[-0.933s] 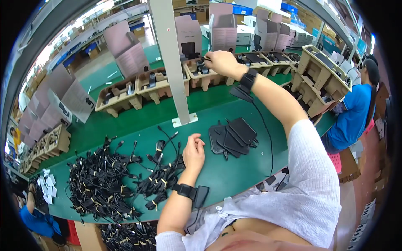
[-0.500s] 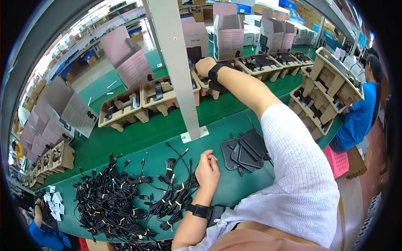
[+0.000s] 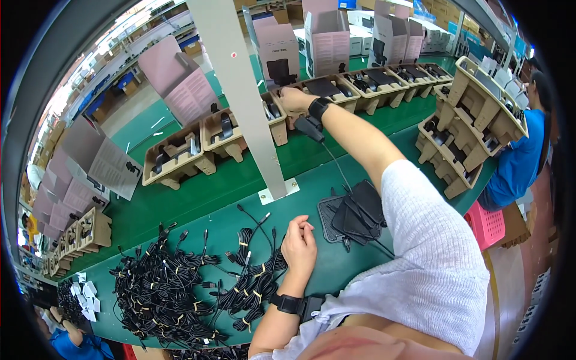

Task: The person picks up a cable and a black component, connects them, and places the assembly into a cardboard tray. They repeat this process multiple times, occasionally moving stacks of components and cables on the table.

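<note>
My right hand (image 3: 294, 101) is stretched out to the far row of trays, over a brown moulded-pulp tray (image 3: 278, 131) just right of the post. Its fingers are curled, and what they hold, if anything, is hidden. A black device (image 3: 309, 127) with a cable hangs below that wrist. My left hand (image 3: 299, 246) rests on the green table with its fingers curled and nothing visible in them. It lies between a bundle of black cables (image 3: 258, 276) and several flat black pieces (image 3: 354, 219).
A grey post (image 3: 240, 90) rises from the table. Trays of black parts (image 3: 375, 81) line the far side, with open printed cartons (image 3: 279, 54) behind. A large cable heap (image 3: 159, 282) lies left. Stacked trays (image 3: 462, 132) stand right, near a person in blue (image 3: 519, 144).
My right hand has moved slightly lower in the view beside the tray, and the black device below the wrist shows more clearly. My left hand stays in place.
</note>
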Available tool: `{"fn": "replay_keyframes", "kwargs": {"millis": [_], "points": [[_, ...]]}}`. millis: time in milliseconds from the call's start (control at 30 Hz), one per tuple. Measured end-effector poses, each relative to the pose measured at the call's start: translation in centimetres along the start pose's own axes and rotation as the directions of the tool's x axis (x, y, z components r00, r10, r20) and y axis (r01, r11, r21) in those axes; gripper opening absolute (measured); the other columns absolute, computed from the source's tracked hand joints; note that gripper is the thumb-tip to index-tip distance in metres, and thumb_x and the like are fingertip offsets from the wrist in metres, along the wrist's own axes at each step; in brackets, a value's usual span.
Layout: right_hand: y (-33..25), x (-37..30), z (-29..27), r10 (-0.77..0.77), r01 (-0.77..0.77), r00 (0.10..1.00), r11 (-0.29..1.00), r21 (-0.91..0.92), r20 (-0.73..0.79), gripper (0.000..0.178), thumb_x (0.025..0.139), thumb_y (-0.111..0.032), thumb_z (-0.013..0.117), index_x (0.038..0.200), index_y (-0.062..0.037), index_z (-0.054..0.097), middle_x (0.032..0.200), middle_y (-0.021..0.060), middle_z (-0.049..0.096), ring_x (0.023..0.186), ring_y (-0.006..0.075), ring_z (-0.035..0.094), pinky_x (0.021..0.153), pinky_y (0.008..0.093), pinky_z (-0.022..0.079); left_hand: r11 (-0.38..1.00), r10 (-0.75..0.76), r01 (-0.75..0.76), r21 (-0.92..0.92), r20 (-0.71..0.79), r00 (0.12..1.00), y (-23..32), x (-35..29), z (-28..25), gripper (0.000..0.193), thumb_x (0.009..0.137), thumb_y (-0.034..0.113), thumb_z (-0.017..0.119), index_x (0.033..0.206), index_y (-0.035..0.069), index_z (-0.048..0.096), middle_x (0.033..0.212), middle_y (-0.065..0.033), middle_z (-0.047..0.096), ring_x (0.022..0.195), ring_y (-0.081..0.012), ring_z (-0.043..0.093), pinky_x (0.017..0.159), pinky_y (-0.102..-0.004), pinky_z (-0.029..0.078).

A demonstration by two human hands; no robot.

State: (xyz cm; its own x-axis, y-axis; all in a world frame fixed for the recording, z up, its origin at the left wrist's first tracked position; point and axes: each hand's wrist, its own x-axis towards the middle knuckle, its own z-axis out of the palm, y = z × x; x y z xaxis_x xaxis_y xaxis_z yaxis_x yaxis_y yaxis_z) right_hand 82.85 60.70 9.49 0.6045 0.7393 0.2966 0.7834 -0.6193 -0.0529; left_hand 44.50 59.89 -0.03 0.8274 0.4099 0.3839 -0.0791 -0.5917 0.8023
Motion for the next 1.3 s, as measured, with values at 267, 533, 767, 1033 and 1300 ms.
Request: {"fn": "replay_keyframes", "kwargs": {"millis": [267, 533, 767, 1033, 1300], "points": [[-0.4, -3.5, -1.1, 0.182, -0.184, 0.983, 0.981, -0.057, -0.036, 0.035, 0.068, -0.012, 0.073, 0.097, 0.0018, 0.061, 0.093, 0.0201, 0.065, 0.092, 0.0345, 0.063, 0.076, 0.0411, 0.050, 1.000, 0.008, -0.007, -0.023, 0.038, 0.999, 0.7, -0.7, 0.2, 0.014, 0.087, 0.001, 0.053, 0.100, 0.004, 0.056, 0.076, -0.0019, 0.063, 0.056, -0.0114, 0.058, 0.053, -0.0246, 0.046], [-1.5, -4.4, -4.1, 0.156, -0.155, 0.988, 0.958, -0.241, -0.018, 0.064, 0.047, -0.032, 0.085, 0.104, -0.0093, 0.065, 0.111, 0.0100, 0.059, 0.110, 0.0265, 0.051, 0.087, 0.0400, 0.040, 1.000, 0.007, -0.007, -0.029, -0.003, 1.000, -0.5, 0.2, 0.1, 0.009, 0.089, 0.003, 0.052, 0.097, 0.004, 0.058, 0.074, -0.0023, 0.062, 0.055, -0.0090, 0.055, 0.051, -0.0238, 0.045], [-0.7, -8.7, -1.8, -0.011, -0.129, 0.905, 0.945, -0.299, -0.425, 0.037, 0.084, -0.025, 0.057, 0.119, -0.0133, 0.054, 0.112, 0.0086, 0.054, 0.108, 0.0263, 0.051, 0.087, 0.0421, 0.041, 0.995, -0.043, 0.049, -0.085, 0.074, 0.996, -0.1, 0.7, 0.4, 0.011, 0.090, 0.002, 0.050, 0.098, 0.002, 0.057, 0.077, -0.0047, 0.061, 0.056, -0.0093, 0.054, 0.055, -0.0233, 0.046], [-2.7, -26.3, -8.3, 0.101, -0.065, 0.935, 0.991, -0.116, 0.341, 0.069, 0.075, -0.061, 0.061, 0.098, 0.0030, 0.056, 0.085, 0.0212, 0.063, 0.082, 0.0378, 0.062, 0.071, 0.0439, 0.050, 1.000, -0.025, 0.025, 0.002, 0.077, 0.997, -0.5, 0.0, 0.1, 0.010, 0.089, 0.004, 0.051, 0.097, 0.004, 0.058, 0.079, -0.0035, 0.062, 0.060, -0.0103, 0.056, 0.057, -0.0254, 0.046], [-1.7, -33.6, -6.6, 0.213, -0.321, 0.858, 0.933, 0.163, 0.467, 0.080, 0.067, -0.057, 0.073, 0.107, 0.0062, 0.045, 0.094, 0.0225, 0.061, 0.092, 0.0361, 0.061, 0.079, 0.0412, 0.048, 0.985, 0.076, -0.088, 0.150, 0.084, 0.994, 0.4, -0.2, 0.6, 0.010, 0.086, 0.005, 0.055, 0.095, 0.005, 0.060, 0.083, -0.0057, 0.062, 0.065, -0.0163, 0.060, 0.061, -0.0286, 0.048]]}}
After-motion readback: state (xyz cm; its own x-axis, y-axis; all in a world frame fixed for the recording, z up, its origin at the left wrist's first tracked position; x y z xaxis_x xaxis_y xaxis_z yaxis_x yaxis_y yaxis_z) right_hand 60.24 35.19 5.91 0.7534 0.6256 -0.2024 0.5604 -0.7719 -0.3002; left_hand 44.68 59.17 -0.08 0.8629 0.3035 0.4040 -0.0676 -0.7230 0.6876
